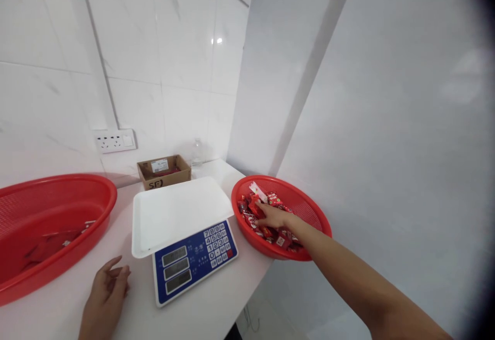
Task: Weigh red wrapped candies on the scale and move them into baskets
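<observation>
My right hand (274, 216) reaches into a red plastic basket (309, 203) at the right. Its fingers are apart, and the fingertips touch a small red wrapped packet (255, 206) among several red and pink wrapped sweets (284, 238). I see no firm grip on any one of them. At the lower left, my left hand (106, 296) rests over the white table with loosely bent fingers and nothing in it. Between the hands stands a digital scale (197, 262) with a blue keypad panel. Its white weighing tray (181, 214) bears nothing.
A larger red basket (58, 190) stands at the left, with some flat red packets (48, 247) inside. Behind the scale are a cardboard box (170, 177) and a clear bottle (197, 153). Walls close off the back and right; a wall socket (115, 141) sits above the table (216, 309).
</observation>
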A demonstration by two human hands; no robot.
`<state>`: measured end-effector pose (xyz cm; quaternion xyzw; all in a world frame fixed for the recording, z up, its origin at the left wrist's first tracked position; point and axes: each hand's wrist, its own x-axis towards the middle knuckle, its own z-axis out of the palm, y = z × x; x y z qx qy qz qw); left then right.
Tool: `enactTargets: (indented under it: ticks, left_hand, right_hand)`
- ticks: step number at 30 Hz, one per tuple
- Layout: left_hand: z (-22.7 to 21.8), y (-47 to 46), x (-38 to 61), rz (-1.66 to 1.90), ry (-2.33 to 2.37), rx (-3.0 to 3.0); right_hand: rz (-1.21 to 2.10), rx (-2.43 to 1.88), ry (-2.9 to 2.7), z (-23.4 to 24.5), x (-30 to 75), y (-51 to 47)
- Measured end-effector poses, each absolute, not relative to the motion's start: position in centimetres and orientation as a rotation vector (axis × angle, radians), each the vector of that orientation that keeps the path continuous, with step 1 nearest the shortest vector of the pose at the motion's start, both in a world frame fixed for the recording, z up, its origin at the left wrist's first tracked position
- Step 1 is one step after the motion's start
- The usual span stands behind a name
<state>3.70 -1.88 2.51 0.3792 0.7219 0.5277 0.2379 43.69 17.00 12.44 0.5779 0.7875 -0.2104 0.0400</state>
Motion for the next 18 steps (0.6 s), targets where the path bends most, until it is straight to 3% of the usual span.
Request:
enactTargets:
  ticks: [13,18]
  left_hand:
    - [2.6,-1.7,4.0,1.363,1.95,1.007]
    - [2.8,-1.7,4.0,1.359,1.951,0.976]
  right_hand:
    - [-0.164,2.166,2.308,13.6,44.5,18.4]
    - [-0.393,1.863,2.447,13.2,42.3,17.2]
